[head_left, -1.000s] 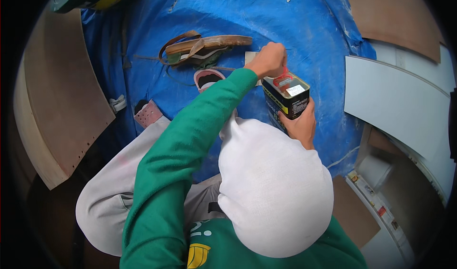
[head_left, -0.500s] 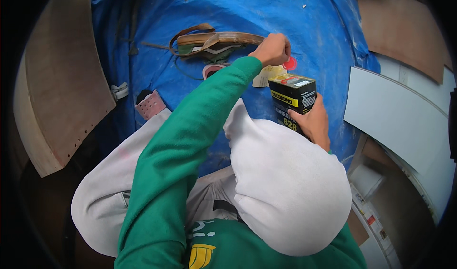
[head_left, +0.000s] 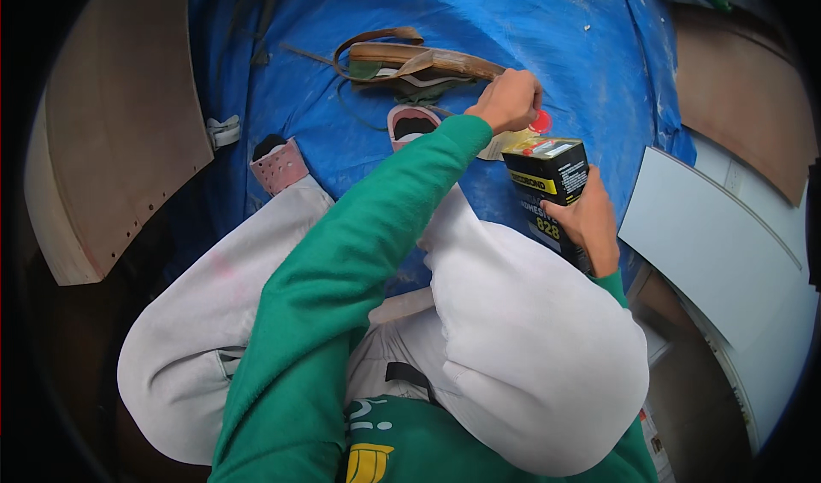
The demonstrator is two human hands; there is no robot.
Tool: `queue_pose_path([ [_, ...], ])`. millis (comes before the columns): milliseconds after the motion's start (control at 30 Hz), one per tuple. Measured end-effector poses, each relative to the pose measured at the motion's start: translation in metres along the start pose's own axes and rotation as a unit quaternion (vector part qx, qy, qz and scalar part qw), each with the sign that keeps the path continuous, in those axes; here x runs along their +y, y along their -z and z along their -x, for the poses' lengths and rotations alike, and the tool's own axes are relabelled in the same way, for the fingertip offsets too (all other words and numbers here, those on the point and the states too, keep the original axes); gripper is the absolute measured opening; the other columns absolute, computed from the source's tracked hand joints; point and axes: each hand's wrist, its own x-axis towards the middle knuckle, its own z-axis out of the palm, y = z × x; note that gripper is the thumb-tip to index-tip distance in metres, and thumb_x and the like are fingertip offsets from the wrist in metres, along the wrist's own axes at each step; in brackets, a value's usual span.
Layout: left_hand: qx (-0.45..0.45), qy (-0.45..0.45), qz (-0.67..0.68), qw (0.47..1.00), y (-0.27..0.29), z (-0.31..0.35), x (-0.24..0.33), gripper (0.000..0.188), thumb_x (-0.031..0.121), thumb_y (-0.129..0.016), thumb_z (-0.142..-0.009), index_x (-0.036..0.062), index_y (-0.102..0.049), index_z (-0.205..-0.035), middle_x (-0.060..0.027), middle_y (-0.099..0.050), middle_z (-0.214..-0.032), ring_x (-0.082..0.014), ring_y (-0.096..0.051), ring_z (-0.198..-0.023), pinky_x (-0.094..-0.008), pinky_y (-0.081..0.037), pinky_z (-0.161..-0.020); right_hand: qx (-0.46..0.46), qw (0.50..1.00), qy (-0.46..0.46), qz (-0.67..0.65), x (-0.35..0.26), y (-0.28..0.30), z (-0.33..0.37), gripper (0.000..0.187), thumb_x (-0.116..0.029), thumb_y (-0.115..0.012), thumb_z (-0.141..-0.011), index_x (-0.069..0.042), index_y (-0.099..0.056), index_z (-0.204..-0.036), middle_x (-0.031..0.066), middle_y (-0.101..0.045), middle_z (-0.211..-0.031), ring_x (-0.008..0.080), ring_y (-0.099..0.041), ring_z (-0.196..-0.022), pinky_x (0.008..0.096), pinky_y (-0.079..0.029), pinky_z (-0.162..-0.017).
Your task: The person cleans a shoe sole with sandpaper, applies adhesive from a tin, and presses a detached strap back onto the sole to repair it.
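My right hand (head_left: 590,220) grips the side of a black and yellow rectangular tin of adhesive (head_left: 560,168), which stands slightly tilted beside my right knee. My left arm reaches across in front of me, and my left hand (head_left: 510,101) hovers near the tin's top with its fingers closed. A round red cap (head_left: 540,123) shows just below those fingertips; I cannot tell whether they hold it. Beyond the left hand lies a worn shoe (head_left: 419,66) on its side, with a tan sole, green and white parts and a loose strip looping off it.
Blue tarp (head_left: 479,13) covers the ground. My feet in pink clogs (head_left: 280,167) rest on it. A yellowish piece of paper (head_left: 493,150) lies behind the tin. Brown curved board (head_left: 128,115) stands at left; white panel (head_left: 727,235) and brown board (head_left: 744,98) lean at right.
The whole view has shifted, so the shoe, tin and hands appear farther right. Both hands keep about the same pose, the right one still on the tin.
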Motion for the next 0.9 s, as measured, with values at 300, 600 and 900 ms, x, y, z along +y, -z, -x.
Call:
queue_pose_path([
  [300,0.031,0.022,0.023,0.999,0.003,0.011,-0.01,0.013,0.008,-0.077,-0.071,-0.0006,-0.074,-0.081,-0.0204,-0.071,-0.078,-0.0337,-0.071,-0.078,-0.0422,-0.056,-0.075,-0.018,0.997,0.019,0.067,-0.022,0.018,-0.006,0.083,-0.028,-0.09,-0.065,0.0,-0.044,-0.128,0.025,-0.064,-0.115,0.0458,-0.066,-0.101,0.0502,-0.054,-0.084],
  [600,0.03,0.041,0.031,0.998,0.007,0.015,-0.016,0.013,0.007,-0.077,-0.071,-0.0003,-0.074,-0.081,-0.0207,-0.071,-0.08,-0.0354,-0.071,-0.081,-0.042,-0.056,-0.076,-0.021,0.991,0.039,0.128,-0.027,0.022,-0.009,0.085,-0.028,-0.089,-0.064,0.001,-0.044,-0.13,0.0258,-0.063,-0.115,0.0467,-0.065,-0.101,0.0509,-0.054,-0.084],
  [900,0.038,0.04,0.055,0.997,0.005,0.02,-0.017,0.013,0.006,-0.077,-0.07,-0.0007,-0.073,-0.08,-0.0202,-0.071,-0.082,-0.0351,-0.07,-0.08,-0.0424,-0.056,-0.076,-0.013,0.988,0.06,0.14,-0.031,0.027,-0.009,0.089,-0.028,-0.089,-0.063,0.003,-0.043,-0.132,0.0264,-0.063,-0.116,0.0454,-0.065,-0.103,0.0494,-0.054,-0.085],
])
